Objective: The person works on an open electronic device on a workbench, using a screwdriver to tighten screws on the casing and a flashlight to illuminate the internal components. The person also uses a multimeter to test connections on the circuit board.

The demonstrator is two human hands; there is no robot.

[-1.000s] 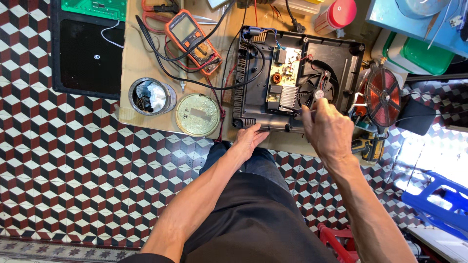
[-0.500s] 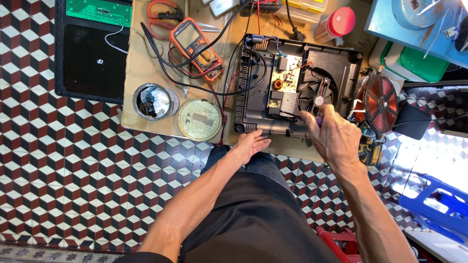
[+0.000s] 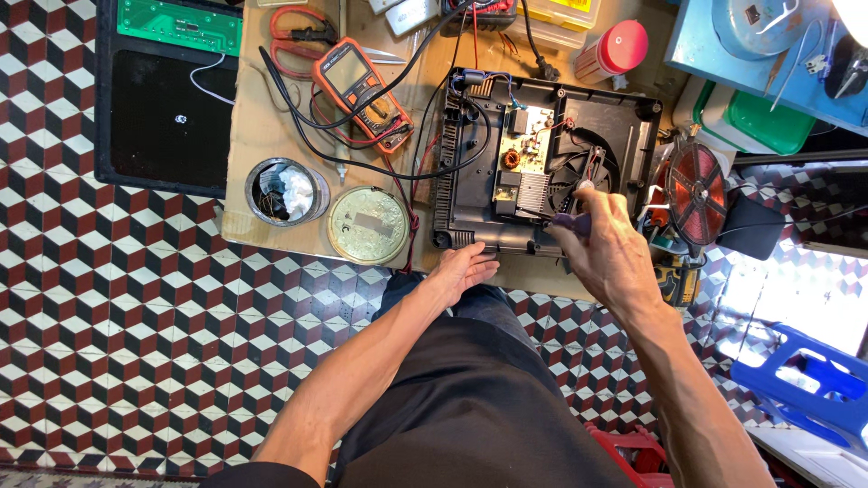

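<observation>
- Since the earlier frames, the whole bench has slid lower in the head view; the hands have kept their places against the casing, the right one a little lower over the fan.
- The left hand point(image 3: 461, 269) still lies flat, fingers stretched out and holding nothing, on the near edge of the opened induction cooker base point(image 3: 542, 163).
- The right hand point(image 3: 608, 246) is closed around a purple-handled screwdriver point(image 3: 571, 222), its tip hidden toward the circuit board point(image 3: 524, 163); the fist covers part of the black cooling fan point(image 3: 583, 163).
- The cooker base is a black plastic shell, open side up, at the near right of the cardboard-topped bench point(image 3: 271, 117), straight in front of the person. Inside show a pale board with a copper coil part, a finned metal heatsink and red and black wires.
- A round red-copper induction coil point(image 3: 696, 192) lies just right of the shell.
- To the left: an orange multimeter point(image 3: 362, 90) with black leads, a brass-coloured round lid point(image 3: 367, 226) and a tin can point(image 3: 286, 192) stuffed with white rag.
</observation>
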